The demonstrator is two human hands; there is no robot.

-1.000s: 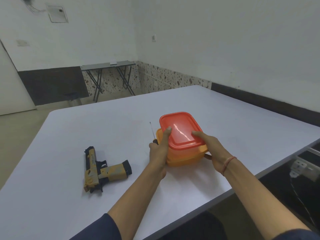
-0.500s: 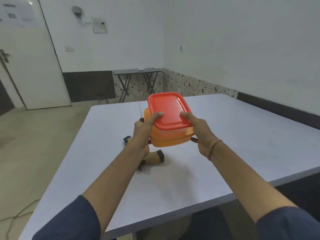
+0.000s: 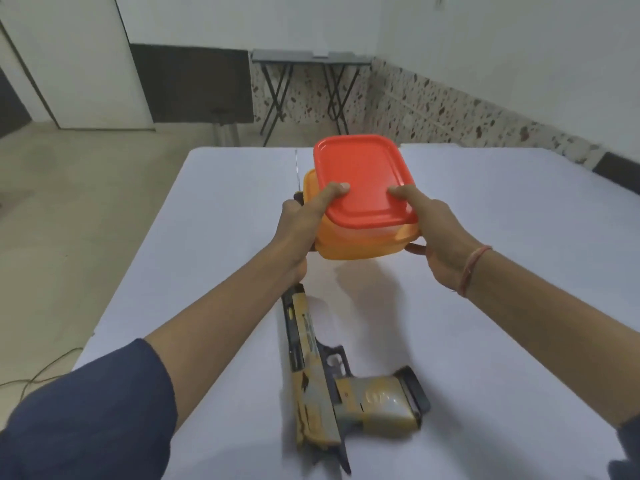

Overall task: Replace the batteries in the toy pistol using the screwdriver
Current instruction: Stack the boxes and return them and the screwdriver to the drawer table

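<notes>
An orange plastic box [image 3: 360,242] with a red lid [image 3: 363,178] hangs above the white table [image 3: 502,216], held from both sides. My left hand [image 3: 304,220] grips its left side, thumb on the lid, and also holds a thin screwdriver [image 3: 297,168] whose shaft sticks up behind the box. My right hand [image 3: 436,233] grips the right side, thumb on the lid. The tan and black toy pistol [image 3: 332,386] lies on the table below my forearms, barrel pointing away from me.
A folding table [image 3: 311,58] stands against the far wall. A door [image 3: 69,60] is at the back left. The white table's left edge drops to a bare floor with a cable [image 3: 38,374].
My view has tilted down and shifted, so the pistol now lies near and in plain sight. Both hands still hold the box in the air.
</notes>
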